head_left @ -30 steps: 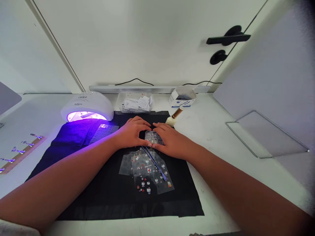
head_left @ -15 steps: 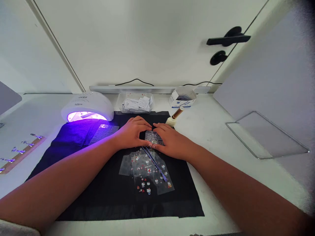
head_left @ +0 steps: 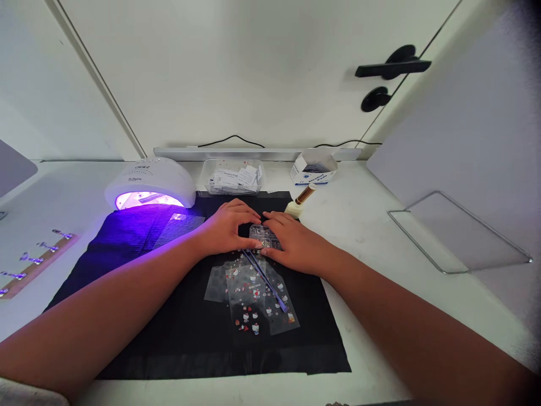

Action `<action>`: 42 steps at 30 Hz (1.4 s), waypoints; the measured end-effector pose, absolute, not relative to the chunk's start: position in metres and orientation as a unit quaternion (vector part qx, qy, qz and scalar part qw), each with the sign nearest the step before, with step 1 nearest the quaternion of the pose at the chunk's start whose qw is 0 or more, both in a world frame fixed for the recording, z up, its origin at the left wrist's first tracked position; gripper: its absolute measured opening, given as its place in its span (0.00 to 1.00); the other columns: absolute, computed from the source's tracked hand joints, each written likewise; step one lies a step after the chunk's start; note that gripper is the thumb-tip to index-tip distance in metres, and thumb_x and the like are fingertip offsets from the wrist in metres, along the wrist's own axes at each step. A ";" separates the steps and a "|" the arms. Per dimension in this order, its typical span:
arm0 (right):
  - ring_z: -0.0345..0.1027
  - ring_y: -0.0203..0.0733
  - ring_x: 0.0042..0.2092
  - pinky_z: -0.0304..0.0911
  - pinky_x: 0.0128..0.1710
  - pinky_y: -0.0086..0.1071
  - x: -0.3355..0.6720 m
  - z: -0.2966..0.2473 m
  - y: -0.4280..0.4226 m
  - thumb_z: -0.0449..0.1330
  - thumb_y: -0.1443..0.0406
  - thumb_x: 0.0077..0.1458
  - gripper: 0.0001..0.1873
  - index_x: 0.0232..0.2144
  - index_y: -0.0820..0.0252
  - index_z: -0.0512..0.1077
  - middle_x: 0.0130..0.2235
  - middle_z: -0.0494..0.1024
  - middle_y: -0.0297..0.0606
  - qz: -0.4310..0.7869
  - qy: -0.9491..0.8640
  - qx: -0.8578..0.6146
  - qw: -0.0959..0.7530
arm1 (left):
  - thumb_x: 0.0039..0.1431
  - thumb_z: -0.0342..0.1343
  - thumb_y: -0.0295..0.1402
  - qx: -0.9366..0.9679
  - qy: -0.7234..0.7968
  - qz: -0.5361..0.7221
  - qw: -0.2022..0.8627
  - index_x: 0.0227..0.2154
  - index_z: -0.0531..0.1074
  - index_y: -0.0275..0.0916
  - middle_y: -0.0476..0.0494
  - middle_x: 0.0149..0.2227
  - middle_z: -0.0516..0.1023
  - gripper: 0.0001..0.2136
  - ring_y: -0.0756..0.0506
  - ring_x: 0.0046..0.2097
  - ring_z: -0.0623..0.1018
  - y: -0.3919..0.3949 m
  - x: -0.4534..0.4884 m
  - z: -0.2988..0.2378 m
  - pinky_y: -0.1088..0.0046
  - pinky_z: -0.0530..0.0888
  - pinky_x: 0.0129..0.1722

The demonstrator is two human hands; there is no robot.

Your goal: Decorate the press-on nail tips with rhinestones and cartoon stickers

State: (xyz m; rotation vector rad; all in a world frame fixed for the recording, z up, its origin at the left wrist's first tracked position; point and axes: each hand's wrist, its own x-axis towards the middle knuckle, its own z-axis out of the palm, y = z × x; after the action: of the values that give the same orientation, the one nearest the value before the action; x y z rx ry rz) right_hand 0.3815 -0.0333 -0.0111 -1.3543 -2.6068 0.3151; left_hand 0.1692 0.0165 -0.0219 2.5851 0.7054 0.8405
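My left hand [head_left: 234, 227] and my right hand [head_left: 295, 241] are curled around a small clear compartment box [head_left: 265, 238] on the black cloth [head_left: 181, 338]. Tiny sparkling pieces sit in its sections; the fingers hide parts of its sides. Both thumbs meet its near edge, almost touching each other. Just below the thumbs lies a pair of purple tweezers [head_left: 266, 282], slanting across clear sticker sheets [head_left: 240, 290] printed with white cat figures and red bits. A bottle with a gold-brown cap [head_left: 305, 194] stands beyond my right fingers.
A white nail lamp [head_left: 152, 177] glows violet at the left, with a clear sheet [head_left: 175, 230] before it. Behind are a plastic tub of packets [head_left: 232, 177] and an alcohol pad box [head_left: 315, 167]. A strip with nail-tip stands [head_left: 38, 262] lies far left; a wire frame [head_left: 456, 231] is right.
My left thumb has shifted slightly away from me along the box's near edge. The box, tweezers and sheets stay where they were.
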 end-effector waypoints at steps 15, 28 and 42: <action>0.54 0.60 0.66 0.55 0.64 0.52 0.381 -0.010 -0.034 0.61 0.57 0.55 0.30 0.54 0.73 0.67 0.63 0.63 0.59 0.116 -0.876 -0.460 0.092 | 0.44 0.69 0.46 0.914 0.273 0.260 0.152 0.42 0.77 0.37 0.39 0.45 0.79 0.24 0.38 0.50 0.74 0.012 0.170 -0.018 0.56 0.69 0.53; 0.54 0.58 0.66 0.54 0.64 0.53 0.382 -0.012 -0.033 0.60 0.56 0.56 0.28 0.54 0.70 0.68 0.64 0.63 0.57 0.122 -0.873 -0.461 0.098 | 0.48 0.67 0.46 0.917 0.303 0.203 0.164 0.44 0.78 0.37 0.39 0.48 0.79 0.23 0.38 0.53 0.72 0.011 0.171 -0.015 0.54 0.67 0.55; 0.54 0.58 0.66 0.54 0.64 0.53 0.383 -0.013 -0.033 0.60 0.56 0.56 0.28 0.53 0.69 0.68 0.64 0.63 0.57 0.117 -0.876 -0.457 0.103 | 0.46 0.68 0.47 0.914 0.306 0.204 0.172 0.43 0.77 0.39 0.39 0.48 0.78 0.23 0.37 0.53 0.71 0.011 0.171 -0.014 0.53 0.66 0.55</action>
State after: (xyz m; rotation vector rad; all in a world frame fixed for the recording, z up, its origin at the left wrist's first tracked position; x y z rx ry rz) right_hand 0.3828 -0.0335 -0.0128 -1.3489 -2.5839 0.3460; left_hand 0.1709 0.0110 -0.0145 2.5935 0.8675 0.5803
